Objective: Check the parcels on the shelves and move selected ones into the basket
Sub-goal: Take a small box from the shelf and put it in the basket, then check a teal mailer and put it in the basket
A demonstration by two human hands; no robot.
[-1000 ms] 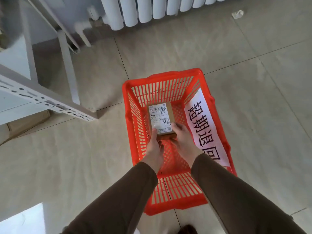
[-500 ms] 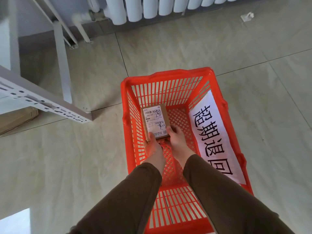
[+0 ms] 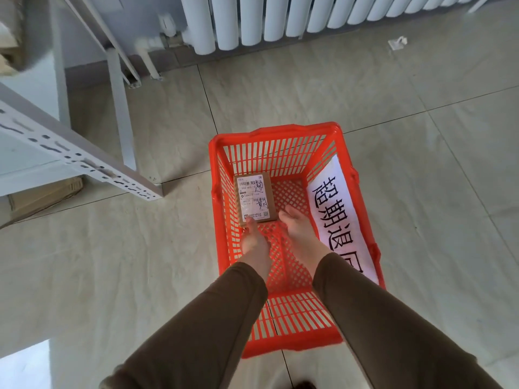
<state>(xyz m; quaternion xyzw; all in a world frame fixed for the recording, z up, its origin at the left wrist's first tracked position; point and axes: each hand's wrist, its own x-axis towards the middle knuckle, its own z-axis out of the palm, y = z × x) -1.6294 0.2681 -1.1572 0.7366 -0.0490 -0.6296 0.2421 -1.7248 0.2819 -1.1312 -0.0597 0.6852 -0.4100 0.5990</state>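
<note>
A small brown cardboard parcel [image 3: 255, 198] with a white shipping label lies flat on the bottom of the red plastic basket [image 3: 276, 130], against its left wall. Inside the basket, my left hand [image 3: 253, 238] reaches toward the parcel's near edge, its fingertip touching the near left corner. My right hand [image 3: 298, 227] is open, palm up, just right of the parcel and not holding it. A white paper sign [image 3: 338, 213] with black characters leans on the basket's right wall.
The basket stands on a tiled floor. A white metal shelf frame [image 3: 84, 164] juts in from the left, with a cardboard box [image 3: 42, 196] under it. A white radiator [image 3: 280, 18] runs along the far wall. A small white scrap [image 3: 397, 42] lies on the floor.
Both hands lowered the parcel to the basket's bottom at the left and let go of it. The right hand drew back and opened.
</note>
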